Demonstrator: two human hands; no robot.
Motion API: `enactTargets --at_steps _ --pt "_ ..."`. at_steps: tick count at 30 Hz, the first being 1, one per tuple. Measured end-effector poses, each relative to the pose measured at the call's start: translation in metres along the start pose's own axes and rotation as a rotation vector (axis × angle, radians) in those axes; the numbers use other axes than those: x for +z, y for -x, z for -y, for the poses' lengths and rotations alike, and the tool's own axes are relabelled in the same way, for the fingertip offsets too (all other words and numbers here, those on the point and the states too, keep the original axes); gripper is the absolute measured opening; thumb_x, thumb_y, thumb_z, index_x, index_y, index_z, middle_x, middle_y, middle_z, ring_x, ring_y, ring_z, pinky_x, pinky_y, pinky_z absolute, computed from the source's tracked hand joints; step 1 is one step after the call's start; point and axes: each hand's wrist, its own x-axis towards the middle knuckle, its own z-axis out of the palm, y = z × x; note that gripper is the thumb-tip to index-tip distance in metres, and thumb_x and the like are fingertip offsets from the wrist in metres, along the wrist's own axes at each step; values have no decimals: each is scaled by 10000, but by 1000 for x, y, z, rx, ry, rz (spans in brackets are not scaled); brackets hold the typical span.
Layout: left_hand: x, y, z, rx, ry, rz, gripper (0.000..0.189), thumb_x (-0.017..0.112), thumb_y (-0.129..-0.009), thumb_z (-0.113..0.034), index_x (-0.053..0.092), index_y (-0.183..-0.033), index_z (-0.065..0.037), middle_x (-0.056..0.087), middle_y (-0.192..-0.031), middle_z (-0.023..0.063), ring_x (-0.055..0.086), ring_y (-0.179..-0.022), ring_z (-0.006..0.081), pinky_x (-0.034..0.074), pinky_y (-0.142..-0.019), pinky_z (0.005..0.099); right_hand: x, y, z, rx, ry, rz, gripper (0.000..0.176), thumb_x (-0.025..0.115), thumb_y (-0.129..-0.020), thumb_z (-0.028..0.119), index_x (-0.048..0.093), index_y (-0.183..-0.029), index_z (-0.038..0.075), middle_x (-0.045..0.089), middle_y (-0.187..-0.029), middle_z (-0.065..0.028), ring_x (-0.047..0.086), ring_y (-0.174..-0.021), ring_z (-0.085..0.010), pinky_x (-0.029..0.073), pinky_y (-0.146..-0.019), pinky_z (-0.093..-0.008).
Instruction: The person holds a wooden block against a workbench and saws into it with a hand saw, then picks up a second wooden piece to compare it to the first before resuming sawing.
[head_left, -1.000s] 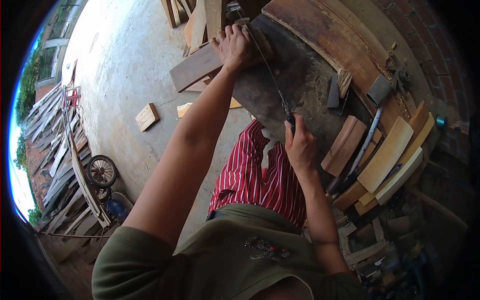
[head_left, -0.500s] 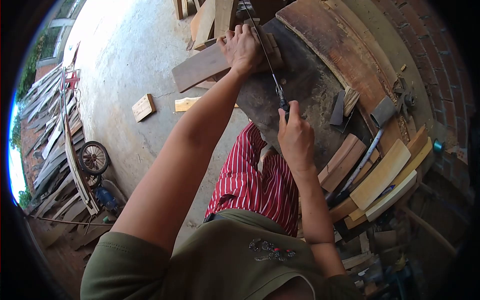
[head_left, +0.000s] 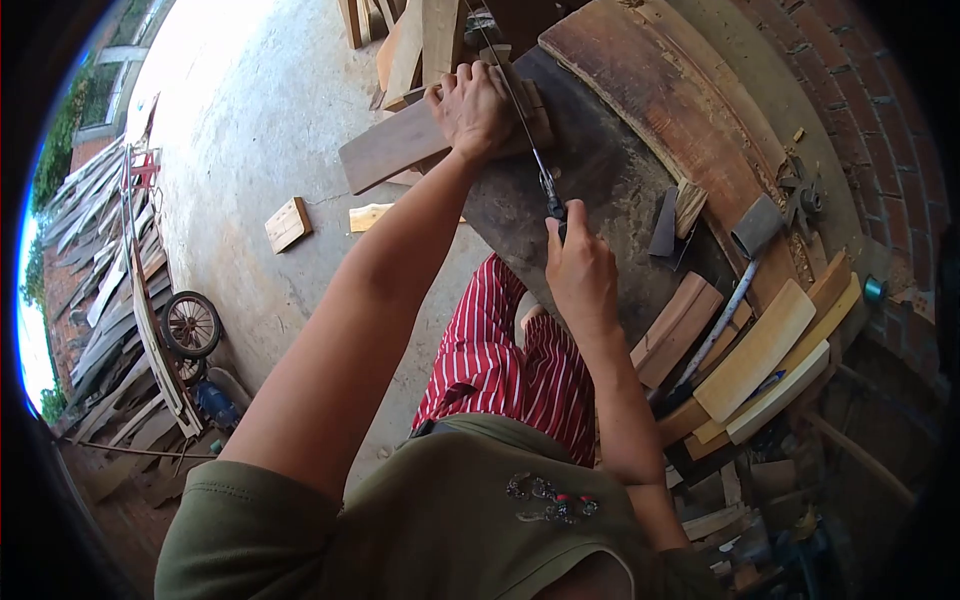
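My left hand (head_left: 470,110) presses down on a flat brown wooden board (head_left: 395,150), its fingers bent over the far side. The board lies across the corner of a dark, worn bench top (head_left: 600,150), and its left end juts out past the edge. In my right hand (head_left: 582,270) is the black handle of a handsaw (head_left: 538,165), gripped with the thumb along the top. The saw's thin blade appears almost edge-on and runs away from me, just right of my left hand. Where the blade meets the wood cannot be made out clearly.
A long curved plank (head_left: 660,90) lies along the bench's far right. Near it are a hammer-like tool (head_left: 757,226) and several cut wood pieces (head_left: 755,350). A small block (head_left: 288,225) rests on the concrete floor. A wheel (head_left: 191,324) and stacked planks (head_left: 85,270) stand left.
The view has shifted slightly, so most things sit a little further left. Relative to the bench, the saw and my right hand have moved only slightly. My left hand stays on the board.
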Motion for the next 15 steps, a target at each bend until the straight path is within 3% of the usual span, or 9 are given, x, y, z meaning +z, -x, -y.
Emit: enactTargets --at_steps 5,10,11,13,15 --pt "3 -2 4 -15 20 -7 323 413 -997 -318 641 -1065 -100 639 -1089 89 562 -1122 289 319 -1015 504 -34 75 -5 36 -90 -33 170 544 -1010 189 488 -1037 31 674 -768 -242 686 -722 -423 533 -572 -501" --pt "-3 -5 -2 -53 23 51 308 425 -989 -308 647 -1052 -103 646 -1090 81 565 -1134 262 321 -1016 496 -2 -25 1 25 -79 42 189 555 -1007 157 488 -1097 5 650 -778 -267 666 -771 -460 479 -576 -515" --pt "-3 -3 0 -62 26 61 308 425 -989 -308 647 -1052 -103 646 -1090 81 565 -1134 262 321 -1016 496 -2 -26 0 31 -75 23 189 551 -1009 159 482 -1093 4 647 -792 -273 664 -777 -463 478 -582 -516" --pt "-2 -2 6 207 111 46 294 443 -979 -297 654 -1031 -99 651 -1089 77 568 -1127 251 325 -1016 479 -4 -6 0 19 -50 21 188 546 -1011 172 474 -1075 11 662 -785 -262 673 -767 -452 510 -587 -512" --pt "-1 -1 3 155 101 -4 286 451 -975 -294 655 -1022 -99 652 -1092 77 568 -1125 248 326 -1016 472 -6 -6 3 -10 -45 1 198 545 -1010 184 459 -1079 19 678 -778 -249 683 -761 -442 542 -582 -501"
